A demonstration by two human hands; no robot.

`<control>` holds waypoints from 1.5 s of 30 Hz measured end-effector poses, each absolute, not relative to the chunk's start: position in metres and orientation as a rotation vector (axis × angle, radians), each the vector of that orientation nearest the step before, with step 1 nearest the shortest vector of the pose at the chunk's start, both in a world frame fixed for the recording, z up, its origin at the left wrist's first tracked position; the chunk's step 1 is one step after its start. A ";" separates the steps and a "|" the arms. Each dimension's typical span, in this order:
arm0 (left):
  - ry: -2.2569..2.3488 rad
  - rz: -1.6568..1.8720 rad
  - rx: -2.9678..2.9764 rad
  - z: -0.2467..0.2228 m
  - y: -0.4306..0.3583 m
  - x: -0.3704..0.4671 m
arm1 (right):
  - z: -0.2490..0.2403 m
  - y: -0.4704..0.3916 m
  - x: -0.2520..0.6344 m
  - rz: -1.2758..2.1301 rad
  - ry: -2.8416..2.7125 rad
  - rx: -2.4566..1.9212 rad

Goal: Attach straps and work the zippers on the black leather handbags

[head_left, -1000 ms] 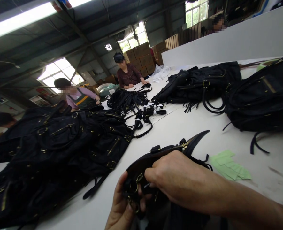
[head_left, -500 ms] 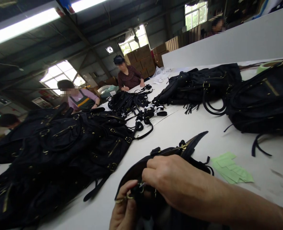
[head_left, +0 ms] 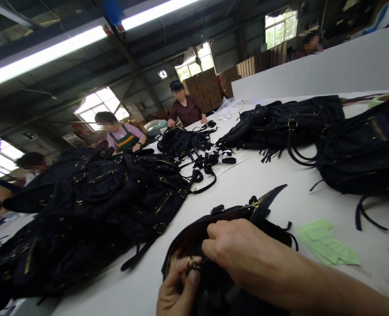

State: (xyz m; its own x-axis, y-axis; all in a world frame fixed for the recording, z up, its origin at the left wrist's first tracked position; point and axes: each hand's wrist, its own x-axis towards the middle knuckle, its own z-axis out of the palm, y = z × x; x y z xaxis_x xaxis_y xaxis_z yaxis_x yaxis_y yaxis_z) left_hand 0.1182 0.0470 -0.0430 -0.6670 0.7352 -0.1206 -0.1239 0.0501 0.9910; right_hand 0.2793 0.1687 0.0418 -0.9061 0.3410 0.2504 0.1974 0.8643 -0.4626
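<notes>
An open black bag (head_left: 194, 228) with a brass zipper (head_left: 257, 203) lies at the table's near edge, under both hands. My left hand (head_left: 178, 287) pinches a small brass-coloured metal ring (head_left: 192, 262) between thumb and fingertips, over the bag's opening. Just right of it, my right hand (head_left: 237, 245) is closed with its knuckles up. Whatever its fingers grip is hidden behind them. The dark inside of the bag makes the small parts between the hands hard to make out.
Black bags (head_left: 125, 188) are heaped at left; more black bags (head_left: 300, 127) lie at right. Beyond are black straps (head_left: 184, 142) and a co-worker (head_left: 188, 107); another person (head_left: 124, 134) is further left. Green paper slips (head_left: 329, 241) lie on the white table (head_left: 257, 173).
The metal ring has turned and now stands up above my left fingertips. My right hand stays closed over the bag. The whole view has shifted, so most things sit lower and further right.
</notes>
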 end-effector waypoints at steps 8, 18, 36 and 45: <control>1.616 1.714 0.595 -0.043 0.051 0.119 | 0.032 0.167 0.275 0.558 -2.730 -0.318; 1.517 1.639 0.664 -0.031 0.052 0.119 | 0.031 0.165 0.268 0.535 -2.870 -0.332; 1.609 1.384 1.041 -0.037 0.049 0.106 | 0.032 0.165 0.270 0.543 -2.926 -0.389; 1.634 1.592 0.906 -0.030 0.047 0.121 | 0.040 0.160 0.268 0.607 -2.860 -0.507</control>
State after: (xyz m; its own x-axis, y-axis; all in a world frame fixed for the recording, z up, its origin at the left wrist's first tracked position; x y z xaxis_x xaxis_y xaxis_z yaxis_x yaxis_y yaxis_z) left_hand 0.1212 0.0471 -0.0304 -0.5315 0.8470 0.0025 0.0242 0.0123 0.9996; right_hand 0.2682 0.1605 0.0396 -0.9270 0.3622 0.0979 0.2912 0.8591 -0.4209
